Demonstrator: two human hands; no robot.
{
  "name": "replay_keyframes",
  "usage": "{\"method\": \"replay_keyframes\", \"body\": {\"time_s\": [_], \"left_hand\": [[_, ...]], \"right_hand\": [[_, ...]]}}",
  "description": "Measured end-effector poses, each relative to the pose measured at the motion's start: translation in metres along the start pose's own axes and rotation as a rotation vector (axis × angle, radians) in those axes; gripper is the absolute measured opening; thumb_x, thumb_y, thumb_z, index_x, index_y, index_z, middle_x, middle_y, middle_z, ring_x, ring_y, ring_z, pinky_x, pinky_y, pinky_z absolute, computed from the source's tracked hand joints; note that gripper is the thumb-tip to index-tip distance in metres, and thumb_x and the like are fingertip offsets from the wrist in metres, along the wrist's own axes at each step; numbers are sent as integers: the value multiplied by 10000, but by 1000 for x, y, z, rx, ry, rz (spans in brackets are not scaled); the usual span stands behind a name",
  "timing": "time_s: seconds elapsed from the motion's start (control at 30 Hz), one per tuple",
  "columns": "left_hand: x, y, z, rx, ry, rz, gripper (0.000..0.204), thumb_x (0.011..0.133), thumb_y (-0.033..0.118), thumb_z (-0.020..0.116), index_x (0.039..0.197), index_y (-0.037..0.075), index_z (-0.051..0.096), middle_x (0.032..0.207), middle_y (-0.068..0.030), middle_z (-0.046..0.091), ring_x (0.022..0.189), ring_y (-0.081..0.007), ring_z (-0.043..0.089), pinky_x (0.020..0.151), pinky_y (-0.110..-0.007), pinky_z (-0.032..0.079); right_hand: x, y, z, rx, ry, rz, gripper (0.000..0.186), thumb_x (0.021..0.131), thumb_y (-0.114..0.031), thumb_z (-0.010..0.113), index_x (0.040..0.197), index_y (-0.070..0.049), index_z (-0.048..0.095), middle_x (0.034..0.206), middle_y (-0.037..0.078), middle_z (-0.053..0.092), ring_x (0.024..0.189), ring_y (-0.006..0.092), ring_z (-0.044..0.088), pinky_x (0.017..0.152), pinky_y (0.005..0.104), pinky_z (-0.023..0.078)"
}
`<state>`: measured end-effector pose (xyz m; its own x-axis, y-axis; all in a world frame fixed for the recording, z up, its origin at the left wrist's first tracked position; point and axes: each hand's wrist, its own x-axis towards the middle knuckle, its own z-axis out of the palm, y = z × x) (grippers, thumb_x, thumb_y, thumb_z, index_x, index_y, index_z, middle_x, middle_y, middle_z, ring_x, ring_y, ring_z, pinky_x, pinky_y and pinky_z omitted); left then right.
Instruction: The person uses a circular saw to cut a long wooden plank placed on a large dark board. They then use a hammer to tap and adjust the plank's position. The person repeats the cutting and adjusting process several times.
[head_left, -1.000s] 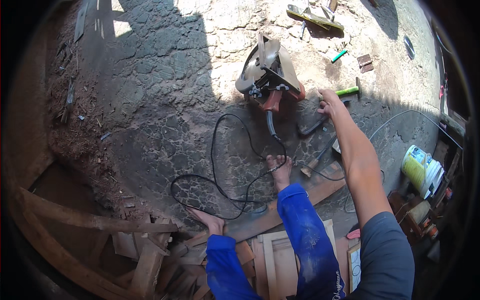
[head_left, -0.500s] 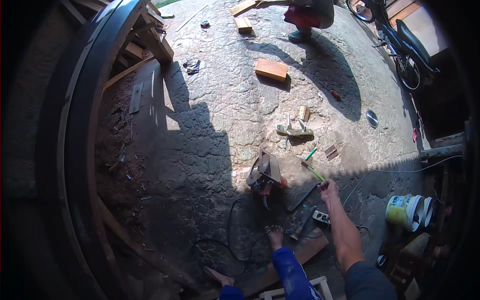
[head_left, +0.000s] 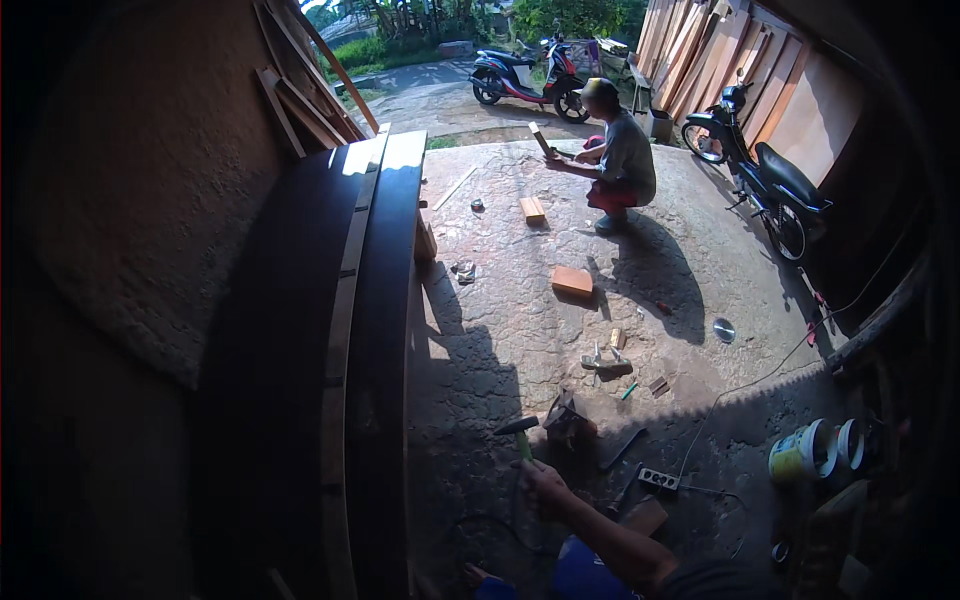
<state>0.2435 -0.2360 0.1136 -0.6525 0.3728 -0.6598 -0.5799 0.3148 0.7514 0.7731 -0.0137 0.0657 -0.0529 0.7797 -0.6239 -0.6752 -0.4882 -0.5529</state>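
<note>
My right hand [head_left: 545,487] is wrapped round the green handle of a hammer [head_left: 517,426], whose dark head is raised above the floor. The hammer is near the right side of a long dark-topped bench [head_left: 385,300], apart from it. Just beyond my hand a power tool with a flat base plate [head_left: 567,418] sits on the concrete, partly in shadow. A dark bar [head_left: 625,448] and a white power strip [head_left: 658,480] lie to the right of my hand. My left hand is out of the picture.
Ahead on the floor lie a hand plane [head_left: 607,365], a wooden block [head_left: 572,281] and a round saw blade [head_left: 723,330]. Another person [head_left: 625,160] squats farther off, holding a piece of wood. Buckets [head_left: 800,452] stand at right; a motorbike [head_left: 765,185] is parked beyond.
My right hand has lifted the hammer from the floor and brought it left, toward the bench. The view has tilted up, showing the bench top, the whole squatting person and the yard.
</note>
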Motion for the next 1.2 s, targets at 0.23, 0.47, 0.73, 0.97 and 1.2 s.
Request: {"method": "replay_keyframes", "body": {"time_s": [0.23, 0.47, 0.73, 0.97, 1.2], "left_hand": [[34, -14, -105, -398, -397, -148, 591, 1043, 472, 599, 1524, 158, 460, 765, -95, 573, 665, -248, 553, 599, -370, 515], [-100, 49, 43, -342, -256, 260, 410, 1021, 383, 648, 1231, 31, 642, 989, -120, 749, 749, -244, 740, 544, -296, 570], [-132, 32, 25, -397, -167, 350, 426, 1016, 422, 636, 1227, 54, 596, 1004, -154, 741, 706, -273, 752, 501, -305, 590], [-146, 34, 35, -384, -175, 302, 474, 1022, 518, 591, 1184, 73, 597, 955, -135, 723, 649, -252, 723, 432, -313, 533], [-136, 35, 30, -436, -151, 284, 447, 997, 534, 629, 1081, 97, 581, 822, -77, 657, 519, -201, 625, 368, -311, 456]], "right_hand": [[-78, 22, 147, -544, -318, -106, 388, 1104, -369, 474, 1341, -83, 582, 761, -34, 530, 616, 64, 486, 509, 259, 410], [-157, 33, 208, -1145, -543, -341, 441, 1031, -129, 563, 1457, -81, 463, 853, 176, 638, 802, 299, 684, 656, 425, 514], [-183, 66, 245, -1580, -1276, -746, 817, 916, 33, 516, 1642, -251, 270, 986, 220, 628, 795, 430, 676, 665, 516, 545], [-195, 72, 262, -1835, -1390, -798, 808, 918, -28, 562, 1638, -265, 285, 948, 181, 616, 686, 390, 669, 626, 501, 581], [-223, 76, 280, -1650, -1531, -977, 794, 934, -65, 583, 1637, -289, 292, 927, 153, 616, 655, 349, 679, 591, 474, 599]]}}
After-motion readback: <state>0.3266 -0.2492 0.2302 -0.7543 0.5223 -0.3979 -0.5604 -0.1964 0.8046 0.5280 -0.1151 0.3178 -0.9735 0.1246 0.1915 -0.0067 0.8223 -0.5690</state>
